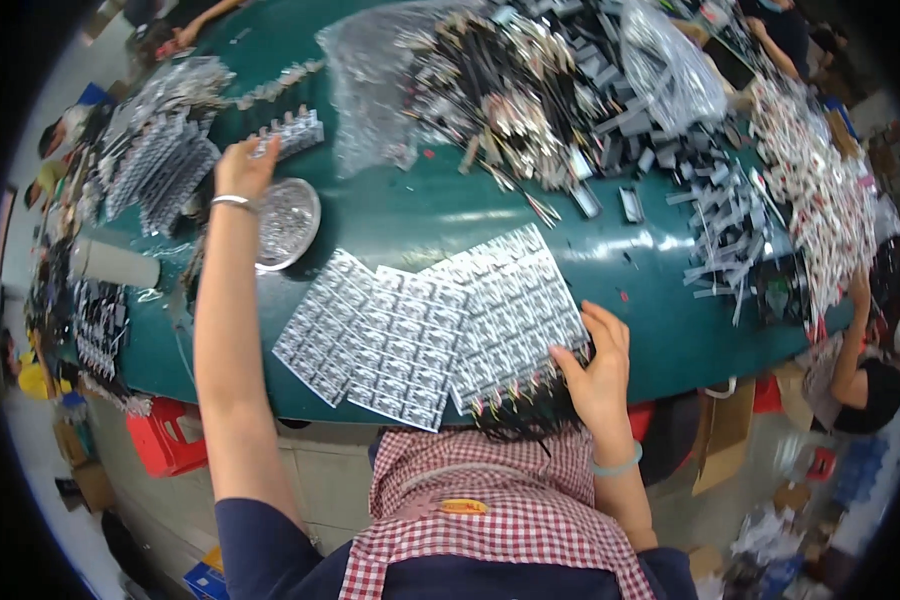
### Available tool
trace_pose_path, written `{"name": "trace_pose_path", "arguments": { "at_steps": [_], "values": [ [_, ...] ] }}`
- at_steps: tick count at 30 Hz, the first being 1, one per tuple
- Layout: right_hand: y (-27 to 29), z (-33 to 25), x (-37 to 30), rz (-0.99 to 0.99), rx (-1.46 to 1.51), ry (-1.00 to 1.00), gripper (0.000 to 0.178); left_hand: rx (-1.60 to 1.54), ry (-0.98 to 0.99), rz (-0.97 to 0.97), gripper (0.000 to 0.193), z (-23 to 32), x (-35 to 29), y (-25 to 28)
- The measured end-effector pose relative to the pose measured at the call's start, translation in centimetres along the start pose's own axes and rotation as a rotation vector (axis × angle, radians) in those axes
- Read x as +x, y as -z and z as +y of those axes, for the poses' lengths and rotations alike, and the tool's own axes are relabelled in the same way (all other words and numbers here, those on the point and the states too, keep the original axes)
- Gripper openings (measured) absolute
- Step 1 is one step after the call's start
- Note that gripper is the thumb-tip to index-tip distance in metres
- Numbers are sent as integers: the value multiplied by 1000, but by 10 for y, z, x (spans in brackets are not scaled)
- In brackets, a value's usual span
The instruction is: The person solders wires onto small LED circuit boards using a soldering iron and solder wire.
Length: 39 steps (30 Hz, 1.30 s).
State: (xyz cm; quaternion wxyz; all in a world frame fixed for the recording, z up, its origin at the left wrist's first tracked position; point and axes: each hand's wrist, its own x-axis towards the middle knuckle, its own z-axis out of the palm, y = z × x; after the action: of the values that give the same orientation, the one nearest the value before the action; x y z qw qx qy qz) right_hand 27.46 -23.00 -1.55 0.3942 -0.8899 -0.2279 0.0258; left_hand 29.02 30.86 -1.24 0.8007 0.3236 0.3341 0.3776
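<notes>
My left hand (pixel 244 172), with a silver bangle at the wrist, reaches to the far left with fingers closed at the end of a short strip of small grey parts (pixel 298 135). Just below it stands a round bowl (pixel 313 232) of tiny shiny pieces. In front of me lie three overlapping sheets printed with rows of black-and-white blocks: a left sheet (pixel 322 325), a middle sheet (pixel 405 345) and a right sheet (pixel 515 305). Thin coloured wires (pixel 515 392) line the right sheet's near edge. My right hand (pixel 600 375) rests at that sheet's right corner, thumb and fingers apart.
Dark cables with metal ends (pixel 500 95) heap at the back beside clear plastic bags (pixel 370 95). Stacks of grey strips (pixel 160 170) and a pale cylinder (pixel 115 263) stand left. Clear strips (pixel 725 225) and a white-and-red wire pile (pixel 810 180) lie right. Other people work around the green table (pixel 650 345).
</notes>
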Motion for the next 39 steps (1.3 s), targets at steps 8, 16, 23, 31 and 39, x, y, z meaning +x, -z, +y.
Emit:
{"name": "trace_pose_path", "arguments": {
  "at_steps": [8,16,23,31,39],
  "values": [
    [7,-9,6,-10,501,-248,41,1248,-772,-1092,45,-92,-259,-37],
    [25,-11,9,-54,954,-417,28,1521,-967,-1196,53,-111,-295,-20],
    [80,-18,0,166,855,-266,17,1247,-1196,-1034,49,-97,-305,-54],
    [126,-65,-8,-10,324,193,17,1401,-1352,-1609,37,-43,-368,-168],
    [123,-61,-1,-198,346,313,19,1314,-798,-1856,22,-41,-362,-158]
  ]
}}
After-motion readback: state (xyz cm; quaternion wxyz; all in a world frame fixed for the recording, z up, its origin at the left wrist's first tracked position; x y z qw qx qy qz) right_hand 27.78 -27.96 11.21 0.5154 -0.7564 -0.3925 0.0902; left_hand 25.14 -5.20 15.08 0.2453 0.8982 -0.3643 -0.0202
